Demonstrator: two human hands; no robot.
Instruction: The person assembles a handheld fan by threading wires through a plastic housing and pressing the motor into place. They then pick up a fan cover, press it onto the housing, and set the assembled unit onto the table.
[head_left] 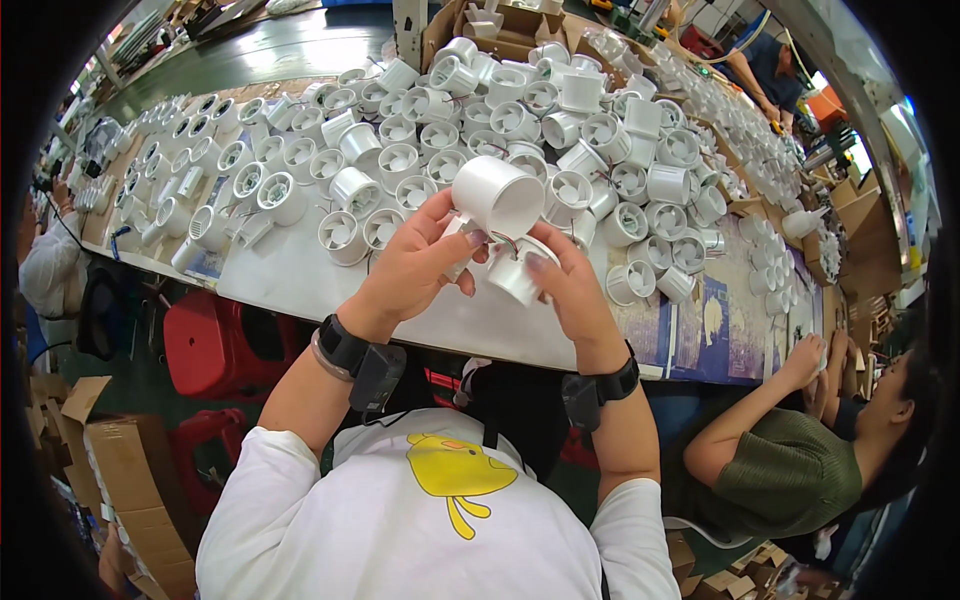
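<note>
Over the front of the table, my left hand (pixel 405 262) is closed on a white plastic cylindrical housing (pixel 488 192), whose open end faces right. A pale block-like part of it shows between my left thumb and fingers. My right hand (pixel 575 290) grips a shorter white round part (pixel 512 275), just below the housing. Thin dark and reddish wires (pixel 506 240) show between the two pieces. How the wires are fixed at either end is hidden by my fingers. Past my hands lie many similar white fan units (pixel 430 135) in a heap.
White housings with circuit boards (pixel 280 190) stand in rows at the left of the white table (pixel 300 270). Red stools (pixel 210 345) are below on the left, near cardboard boxes (pixel 140 480). At the right sits a co-worker in a green top (pixel 790 470), handling a small white piece.
</note>
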